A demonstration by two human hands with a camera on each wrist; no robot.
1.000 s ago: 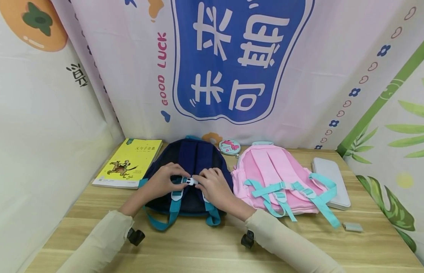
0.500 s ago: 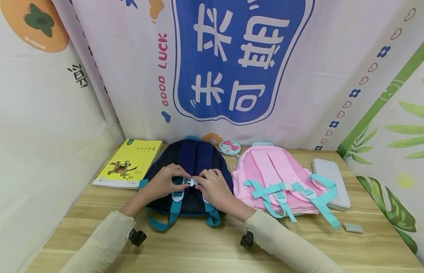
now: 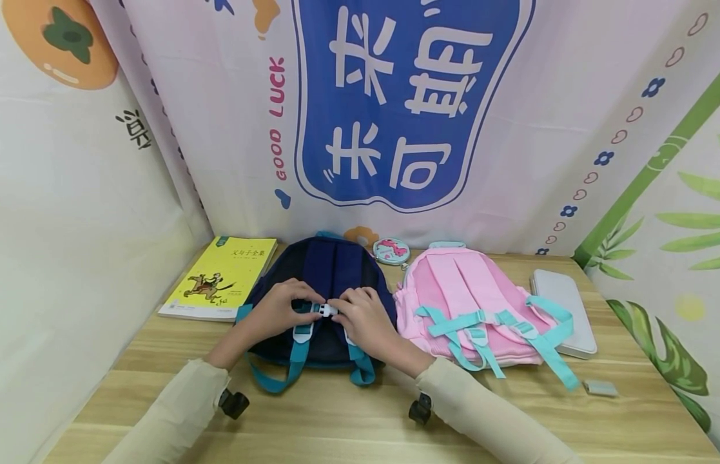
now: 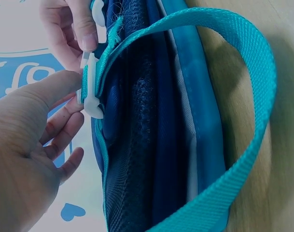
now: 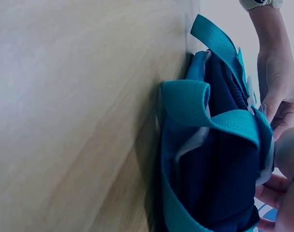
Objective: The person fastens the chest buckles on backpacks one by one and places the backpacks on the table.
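Observation:
A navy backpack [image 3: 317, 264] lies on the table with its shoulder straps facing up and teal webbing hanging toward the front. Over its middle, both hands pinch a white plastic buckle [image 3: 328, 310] on the chest strap. My left hand [image 3: 287, 309] holds the left side between thumb and forefinger, where the teal strap meets it. From the right, my right hand [image 3: 362, 316] grips the other end. Fingers hide part of the buckle, so how far its halves are joined cannot be told. In the left wrist view, a white strap adjuster [image 4: 92, 87] lies beside the left thumb.
A pink backpack [image 3: 464, 277] with mint straps lies close on the right. Left of the navy one is a yellow book [image 3: 220, 274]. Behind stands a small round pouch [image 3: 391, 251]. A white case [image 3: 563, 309] and a small grey object [image 3: 600, 387] are farther right.
Both hands stay almost in place. The white buckle between the fingers has shifted very slightly to the right, and its visible outline differs a little.

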